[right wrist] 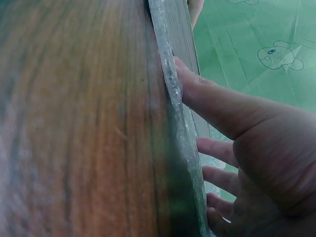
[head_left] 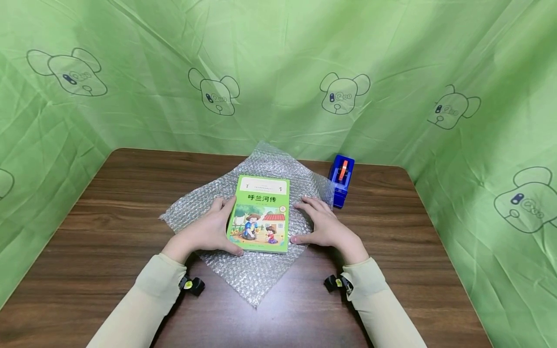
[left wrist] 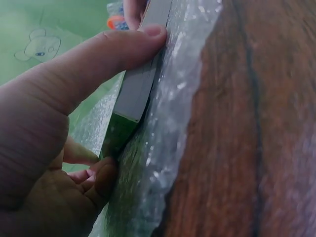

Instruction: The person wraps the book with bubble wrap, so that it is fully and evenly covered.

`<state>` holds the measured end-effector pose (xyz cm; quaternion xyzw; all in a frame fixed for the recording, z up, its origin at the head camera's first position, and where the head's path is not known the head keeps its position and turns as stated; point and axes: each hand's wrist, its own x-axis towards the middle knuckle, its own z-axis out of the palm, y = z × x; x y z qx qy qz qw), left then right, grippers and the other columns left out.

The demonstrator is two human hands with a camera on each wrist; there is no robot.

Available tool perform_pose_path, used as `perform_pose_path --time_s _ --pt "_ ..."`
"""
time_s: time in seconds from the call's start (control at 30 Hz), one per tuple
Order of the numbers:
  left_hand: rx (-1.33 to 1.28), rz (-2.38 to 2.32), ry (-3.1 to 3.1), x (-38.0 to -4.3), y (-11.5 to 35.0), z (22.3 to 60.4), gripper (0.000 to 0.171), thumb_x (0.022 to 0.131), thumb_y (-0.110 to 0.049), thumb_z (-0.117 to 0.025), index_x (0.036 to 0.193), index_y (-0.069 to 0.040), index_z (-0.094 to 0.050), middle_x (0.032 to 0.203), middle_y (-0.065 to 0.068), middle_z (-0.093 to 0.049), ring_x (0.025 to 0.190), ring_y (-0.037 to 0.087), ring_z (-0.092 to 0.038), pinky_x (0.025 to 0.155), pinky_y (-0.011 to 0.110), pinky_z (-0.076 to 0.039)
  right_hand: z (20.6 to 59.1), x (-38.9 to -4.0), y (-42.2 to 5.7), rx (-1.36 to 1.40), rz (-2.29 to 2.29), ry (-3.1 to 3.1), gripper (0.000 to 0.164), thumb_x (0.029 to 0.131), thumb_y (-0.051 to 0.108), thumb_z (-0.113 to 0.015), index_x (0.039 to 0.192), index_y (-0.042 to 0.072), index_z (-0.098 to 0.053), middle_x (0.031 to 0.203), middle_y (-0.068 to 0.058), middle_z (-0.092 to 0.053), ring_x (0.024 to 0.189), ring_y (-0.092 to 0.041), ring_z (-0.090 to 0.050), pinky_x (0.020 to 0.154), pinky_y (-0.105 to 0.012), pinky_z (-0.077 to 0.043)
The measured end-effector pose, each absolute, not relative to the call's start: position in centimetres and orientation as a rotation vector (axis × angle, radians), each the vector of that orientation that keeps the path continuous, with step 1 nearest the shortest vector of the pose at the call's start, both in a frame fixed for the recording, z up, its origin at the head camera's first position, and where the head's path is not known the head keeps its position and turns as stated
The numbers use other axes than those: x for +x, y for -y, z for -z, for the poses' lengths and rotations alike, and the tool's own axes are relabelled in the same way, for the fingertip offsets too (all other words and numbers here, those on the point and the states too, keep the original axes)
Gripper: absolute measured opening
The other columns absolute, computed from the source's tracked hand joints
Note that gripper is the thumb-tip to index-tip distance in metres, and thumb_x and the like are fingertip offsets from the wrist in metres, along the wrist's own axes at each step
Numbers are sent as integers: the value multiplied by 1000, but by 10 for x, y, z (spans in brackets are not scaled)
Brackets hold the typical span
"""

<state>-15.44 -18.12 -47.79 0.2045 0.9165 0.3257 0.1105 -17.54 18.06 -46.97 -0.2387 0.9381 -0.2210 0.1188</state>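
Note:
A green-covered children's book (head_left: 260, 215) with a picture of two figures lies face up on a sheet of bubble wrap (head_left: 256, 280), whose corners point toward and away from me. My left hand (head_left: 208, 229) holds the book's near left corner. In the left wrist view its thumb (left wrist: 131, 47) lies against the page edges, with the fingers (left wrist: 101, 180) at the spine side. To the right of the book, my right hand (head_left: 328, 224) rests on the bubble wrap with its fingers spread. Its thumb (right wrist: 195, 89) is close to the book's right edge.
Behind the wrap's right corner stands a blue tape dispenser (head_left: 341, 181) with an orange core, partly overlapped by the wrap. Everything lies on a dark wooden table (head_left: 109, 208). Green fabric (head_left: 278, 72) printed with mouse-like outlines hangs behind and at both sides.

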Motion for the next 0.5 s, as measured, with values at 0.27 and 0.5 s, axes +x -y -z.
perform_pose_path --time_s 0.27,0.5 --pt "596 -973 -2695 -153 180 479 158 56 -51 -107 175 -1 -15 145 19 -38 111 26 -54 103 50 -55 468 -174 -180 -701 650 -2744 102 82 58 -93 164 15 -50 177 -18 -32 163 -47 -20 130 -72 -17" --pt "599 -996 -2696 -155 179 481 154 57 -50 -106 176 -10 -17 135 14 -41 104 23 -54 92 45 -57 467 -173 -180 -696 643 -2740 102 83 57 -94 164 15 -49 177 -18 -32 163 -48 -21 130 -72 -18"
